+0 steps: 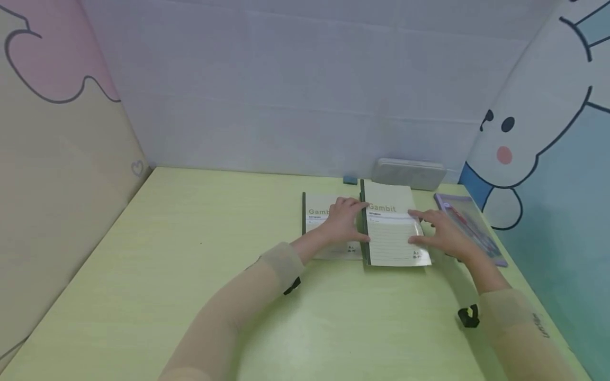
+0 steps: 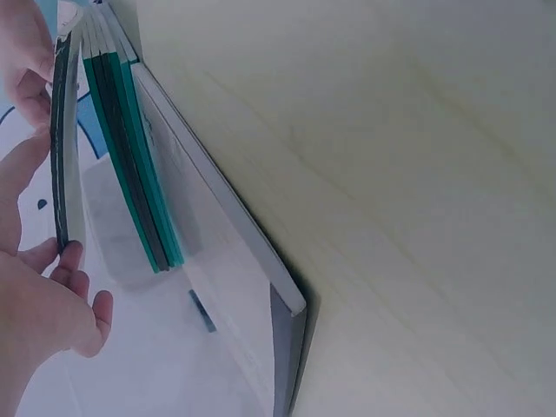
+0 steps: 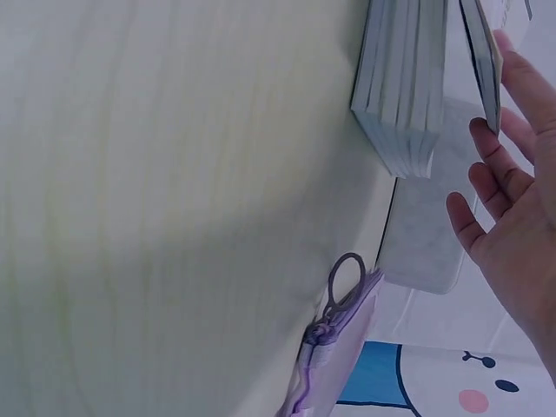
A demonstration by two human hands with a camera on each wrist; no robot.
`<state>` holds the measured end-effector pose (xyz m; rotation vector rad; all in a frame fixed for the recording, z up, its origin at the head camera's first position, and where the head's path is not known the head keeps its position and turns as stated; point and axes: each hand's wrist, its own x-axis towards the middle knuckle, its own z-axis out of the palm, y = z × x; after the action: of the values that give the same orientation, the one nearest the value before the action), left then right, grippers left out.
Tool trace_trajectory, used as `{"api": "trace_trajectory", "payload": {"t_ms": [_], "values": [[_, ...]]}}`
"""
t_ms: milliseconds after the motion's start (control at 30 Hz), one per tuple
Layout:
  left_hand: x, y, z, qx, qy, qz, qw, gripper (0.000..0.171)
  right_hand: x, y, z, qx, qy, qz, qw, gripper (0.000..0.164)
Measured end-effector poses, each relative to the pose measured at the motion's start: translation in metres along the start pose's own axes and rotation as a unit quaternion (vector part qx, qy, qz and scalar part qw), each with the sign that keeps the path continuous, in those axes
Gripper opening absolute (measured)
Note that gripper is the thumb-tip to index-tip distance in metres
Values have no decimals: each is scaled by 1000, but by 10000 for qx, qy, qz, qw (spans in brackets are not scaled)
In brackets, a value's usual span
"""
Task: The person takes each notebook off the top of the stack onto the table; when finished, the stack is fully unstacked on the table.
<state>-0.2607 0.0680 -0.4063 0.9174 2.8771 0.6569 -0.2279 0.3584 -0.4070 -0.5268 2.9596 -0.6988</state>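
Note:
A cream notebook [image 1: 393, 238] with "Gambit" on its cover and a dark spine is held between both hands. My left hand [image 1: 340, 219] pinches it by the spine edge, thumb toward the near side. At the opposite edge, my right hand [image 1: 443, 233] grips it between thumb and fingers. The left wrist view shows it raised over a stack of notebooks [image 2: 130, 165] with green and dark spines. The stack's pale page edges [image 3: 404, 78] appear in the right wrist view. To the left, partly under my left hand, lies another Gambit notebook [image 1: 312, 203].
A pale grey case [image 1: 412, 173] stands against the back wall, and a small blue block [image 1: 350, 180] sits left of it. Along the right table edge lies a purple-edged zip pouch [image 1: 472, 227], its zipper bearing a dark ring [image 3: 347, 282]. Walls border the table [image 1: 190, 238].

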Motion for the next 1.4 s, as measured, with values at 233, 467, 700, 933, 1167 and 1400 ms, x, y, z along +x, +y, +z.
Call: {"api": "trace_trajectory", "payload": {"t_ms": [233, 467, 700, 933, 1167, 1400], "values": [[-4, -5, -12, -76, 61, 49, 9999, 90, 6, -16, -9, -155, 140, -193, 9996, 79], [-9, -12, -27, -281, 142, -82, 9995, 88, 14, -38, -19, -282, 59, -260, 9992, 79], [-18, -25, -47, -292, 299, -186, 9990, 85, 26, -65, -25, -374, 25, -195, 9991, 78], [-30, -46, -68, -342, 443, -332, 9979, 83, 46, -89, -19, -395, 54, -526, 9978, 77], [-43, -73, -82, -516, 638, -466, 9955, 78, 67, -112, -8, -177, 5, -813, 9965, 77], [-62, -104, -93, -615, 821, -435, 9938, 72, 83, -139, 5, -81, -204, -885, 9958, 77]]}}
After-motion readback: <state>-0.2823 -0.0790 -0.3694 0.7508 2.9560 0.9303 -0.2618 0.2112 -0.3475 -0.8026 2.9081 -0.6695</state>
